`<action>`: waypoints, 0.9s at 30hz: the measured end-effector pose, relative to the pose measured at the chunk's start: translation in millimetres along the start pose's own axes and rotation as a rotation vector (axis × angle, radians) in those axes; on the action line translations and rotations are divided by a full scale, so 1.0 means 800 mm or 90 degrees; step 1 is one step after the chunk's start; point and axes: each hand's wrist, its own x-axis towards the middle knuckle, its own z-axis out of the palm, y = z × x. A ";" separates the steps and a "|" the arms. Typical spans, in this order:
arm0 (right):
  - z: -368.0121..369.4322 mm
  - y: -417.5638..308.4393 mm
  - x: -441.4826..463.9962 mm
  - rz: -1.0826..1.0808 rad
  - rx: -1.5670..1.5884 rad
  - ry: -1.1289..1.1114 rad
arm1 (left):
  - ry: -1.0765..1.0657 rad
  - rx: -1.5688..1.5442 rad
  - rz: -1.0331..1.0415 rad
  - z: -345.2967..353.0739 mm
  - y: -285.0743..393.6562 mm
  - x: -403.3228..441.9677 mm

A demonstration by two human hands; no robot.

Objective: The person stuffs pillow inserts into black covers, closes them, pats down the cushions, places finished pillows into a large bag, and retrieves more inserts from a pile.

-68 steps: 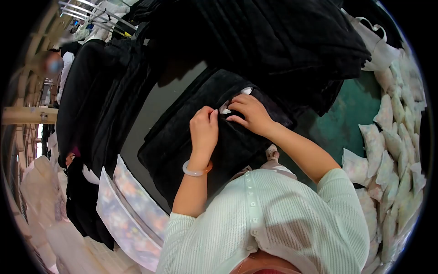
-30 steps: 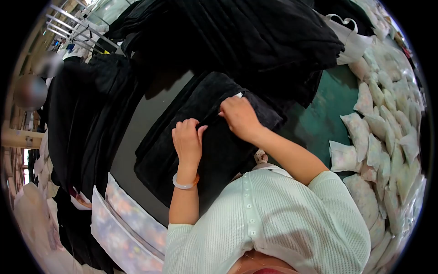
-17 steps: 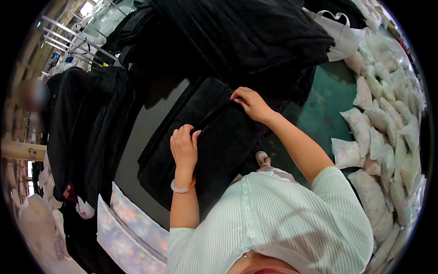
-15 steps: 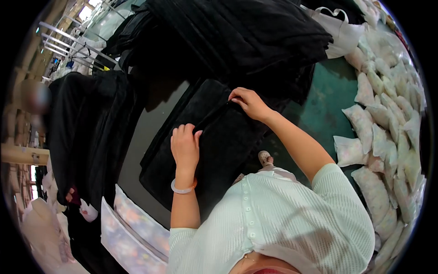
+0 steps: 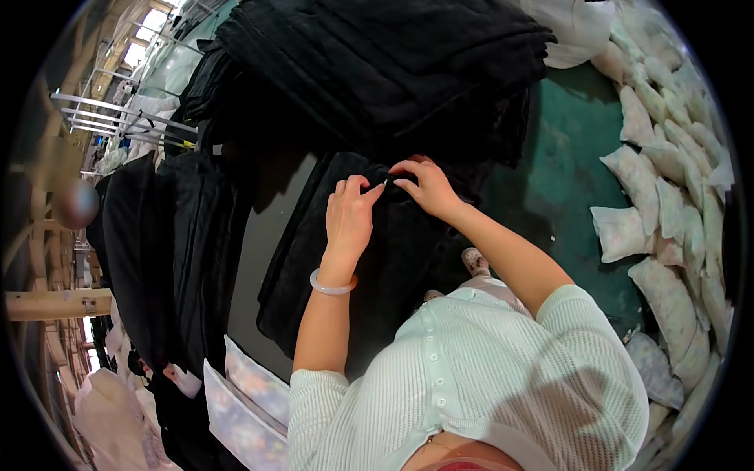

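A folded piece of black, plush-looking fabric (image 5: 314, 251) lies on the grey surface in front of me. My right hand (image 5: 430, 190) pinches its upper edge between thumb and fingers. Close beside it, my left hand (image 5: 349, 220), with a pale bangle on the wrist, has its fingers curled and its thumb at the same edge. The two thumbs nearly meet there. What lies between the fingertips is small and dark, hard to make out against the cloth.
A tall stack of black fabric (image 5: 393, 63) rises just beyond my hands. More black fabric (image 5: 173, 251) hangs at the left, near pale filled packs (image 5: 251, 392). Several stuffed white bags (image 5: 628, 235) are heaped at the right on the green floor (image 5: 565, 157).
My left hand has moved up and right along the fabric edge, close to my right hand, which has shifted slightly down. The stretch of edge between the hands has shortened.
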 end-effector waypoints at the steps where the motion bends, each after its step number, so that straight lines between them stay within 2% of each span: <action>1: 0.003 -0.001 0.001 0.002 0.000 0.003 | -0.009 0.019 0.007 -0.001 0.000 0.001; 6: 0.017 -0.019 0.006 0.004 0.025 0.006 | -0.027 0.035 0.007 0.006 -0.005 0.002; 12: 0.024 -0.027 0.006 -0.024 -0.018 0.016 | -0.018 -0.097 -0.046 -0.001 -0.014 -0.007; 14: 0.024 -0.026 0.000 -0.081 -0.063 0.042 | 0.013 -0.072 -0.075 -0.004 -0.002 0.000; 18: 0.026 -0.034 -0.007 -0.052 -0.096 0.054 | 0.025 -0.023 -0.081 0.009 -0.009 0.002; 23: 0.029 -0.033 -0.015 -0.153 -0.230 0.049 | -0.040 0.100 -0.048 0.013 -0.023 0.012; 27: 0.028 -0.033 -0.019 -0.171 -0.253 0.059 | -0.031 0.075 -0.051 0.022 -0.029 0.015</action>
